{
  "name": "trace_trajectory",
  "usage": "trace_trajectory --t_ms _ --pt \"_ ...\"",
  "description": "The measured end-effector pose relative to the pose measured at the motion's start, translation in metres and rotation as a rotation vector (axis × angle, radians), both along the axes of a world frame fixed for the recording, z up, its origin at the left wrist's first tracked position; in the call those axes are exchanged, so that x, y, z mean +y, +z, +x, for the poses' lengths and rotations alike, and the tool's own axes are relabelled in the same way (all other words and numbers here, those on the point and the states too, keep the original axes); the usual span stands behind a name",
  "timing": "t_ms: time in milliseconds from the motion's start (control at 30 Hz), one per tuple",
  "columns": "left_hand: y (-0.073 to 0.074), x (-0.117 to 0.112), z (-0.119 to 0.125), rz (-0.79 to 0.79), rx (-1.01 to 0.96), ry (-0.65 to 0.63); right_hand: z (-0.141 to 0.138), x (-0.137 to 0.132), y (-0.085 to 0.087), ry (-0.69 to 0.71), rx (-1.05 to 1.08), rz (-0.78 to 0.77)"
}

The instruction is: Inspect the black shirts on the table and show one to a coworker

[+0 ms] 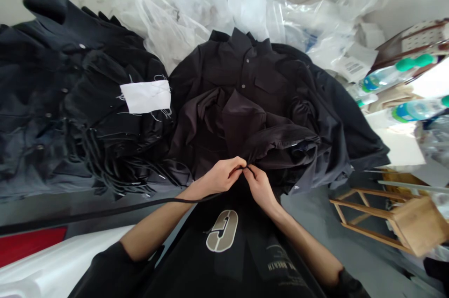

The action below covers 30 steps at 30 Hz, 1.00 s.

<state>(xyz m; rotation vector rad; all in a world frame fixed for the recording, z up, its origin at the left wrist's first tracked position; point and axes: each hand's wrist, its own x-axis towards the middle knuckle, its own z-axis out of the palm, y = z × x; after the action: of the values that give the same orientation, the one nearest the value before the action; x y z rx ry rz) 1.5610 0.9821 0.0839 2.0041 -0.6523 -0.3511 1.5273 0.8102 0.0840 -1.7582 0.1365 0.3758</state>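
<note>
My left hand pinches a black drawcord close to the lower edge of a dark jacket. The cord trails from my fingers under the left wrist and out past the left side of the view. Beside it, fingertips almost touching, my right hand is closed in a pinch at the same spot, where the cord meets the dark cloth. The exact point between the fingertips is small and partly hidden. Just above my hands lies a gathered opening of the garment, its fabric bunched.
To the left lie stacked dark jackets and a bundle of black cords, with a frayed white cloth on top. Clear plastic bags line the back. Water bottles and a wooden stool are at right.
</note>
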Motion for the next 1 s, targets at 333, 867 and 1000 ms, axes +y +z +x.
trace_trajectory --t_ms 333,867,1000 --pt "-0.016 0.001 0.01 0.086 -0.204 0.096 0.0 -0.001 -0.007 0.005 -0.412 -0.33" --pt "-0.018 0.01 0.006 0.077 -0.146 0.08 0.017 -0.012 -0.008 0.256 -0.594 -0.467" --pt "-0.016 0.012 0.007 0.097 -0.045 0.037 0.014 -0.012 -0.013 0.25 -0.597 -0.458"
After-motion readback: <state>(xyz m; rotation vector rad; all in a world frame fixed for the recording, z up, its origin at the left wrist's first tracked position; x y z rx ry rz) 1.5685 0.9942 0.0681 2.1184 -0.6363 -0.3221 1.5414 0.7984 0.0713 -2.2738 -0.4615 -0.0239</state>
